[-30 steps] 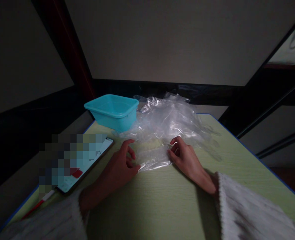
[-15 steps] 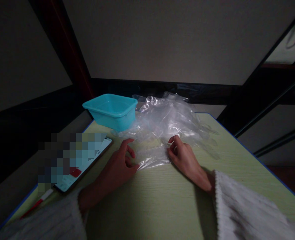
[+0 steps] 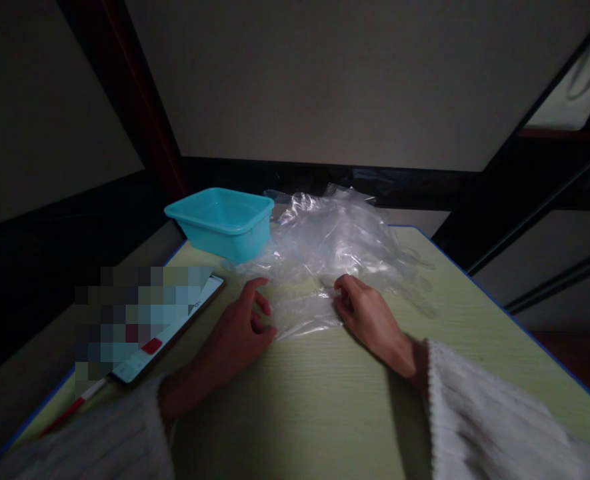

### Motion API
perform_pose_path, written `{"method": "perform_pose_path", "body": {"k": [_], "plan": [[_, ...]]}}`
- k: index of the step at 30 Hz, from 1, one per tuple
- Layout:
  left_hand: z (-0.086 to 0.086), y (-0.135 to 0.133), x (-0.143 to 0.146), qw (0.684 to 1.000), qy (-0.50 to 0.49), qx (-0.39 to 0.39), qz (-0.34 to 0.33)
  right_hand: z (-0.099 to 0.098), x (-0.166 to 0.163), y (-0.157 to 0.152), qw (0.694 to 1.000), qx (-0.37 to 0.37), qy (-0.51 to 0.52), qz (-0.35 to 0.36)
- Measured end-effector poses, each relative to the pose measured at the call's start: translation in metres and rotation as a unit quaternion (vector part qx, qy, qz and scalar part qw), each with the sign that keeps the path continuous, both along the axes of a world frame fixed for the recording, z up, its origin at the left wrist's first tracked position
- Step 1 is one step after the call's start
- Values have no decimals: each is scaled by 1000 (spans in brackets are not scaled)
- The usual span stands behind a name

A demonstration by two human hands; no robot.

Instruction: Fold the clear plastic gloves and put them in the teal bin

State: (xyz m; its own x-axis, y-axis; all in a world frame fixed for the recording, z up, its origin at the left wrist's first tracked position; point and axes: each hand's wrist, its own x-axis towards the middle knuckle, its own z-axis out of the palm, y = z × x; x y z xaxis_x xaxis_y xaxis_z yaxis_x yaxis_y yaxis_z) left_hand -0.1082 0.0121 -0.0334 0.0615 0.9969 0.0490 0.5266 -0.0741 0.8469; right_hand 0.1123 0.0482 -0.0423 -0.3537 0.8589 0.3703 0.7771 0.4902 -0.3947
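On the surface [image 3: 295, 413], clear film [image 3: 305, 315] looks light, slippery, best edge-pinched: left hand [image 3: 242, 327] half-curled, right hand [image 3: 369, 319] tighter, each grip's hold unclear!

At eight o'clock, a fuzzy-looking greyish-white left sleeve [image 3: 109, 427] is showing soft ridges; at four o'clock, a matching right sleeve [image 3: 495, 420] is ending in a finely scalloped cuff edge [image 3: 431, 393]. Both are leaving the left hand [image 3: 239, 327] and right hand [image 3: 375, 323] bare.

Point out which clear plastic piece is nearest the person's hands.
The flattened front piece, between the left hand and right hand; the other pieces lie heaped behind it, beside the turquoise tub.
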Motion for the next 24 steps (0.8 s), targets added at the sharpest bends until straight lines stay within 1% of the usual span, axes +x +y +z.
{"method": "perform_pose_path", "body": {"k": [3,6,9,12,15,19,24], "plan": [[-1,0,0,1000,1,2,-5,7,-3,-7,999,13,-5,37],[-1,-1,0,1000,-2,2,-4,10,-11,-18,995,9,-24,94],[0,-2,1,1000,0,-3,1,6,-17,-28,987,-4,-95,128],[1,-2,1,1000,1,-4,4,1,-19,-31,979,-33,-166,115],[1,-1,1,1000,4,-2,2,-1,-17,-31,973,-55,-198,101],[1,1,0,1000,16,-4,2,0,-16,-31,970,-60,-214,94],[1,2,-3,999,47,5,-1,-6,-14,-30,975,-38,-199,93]]}}
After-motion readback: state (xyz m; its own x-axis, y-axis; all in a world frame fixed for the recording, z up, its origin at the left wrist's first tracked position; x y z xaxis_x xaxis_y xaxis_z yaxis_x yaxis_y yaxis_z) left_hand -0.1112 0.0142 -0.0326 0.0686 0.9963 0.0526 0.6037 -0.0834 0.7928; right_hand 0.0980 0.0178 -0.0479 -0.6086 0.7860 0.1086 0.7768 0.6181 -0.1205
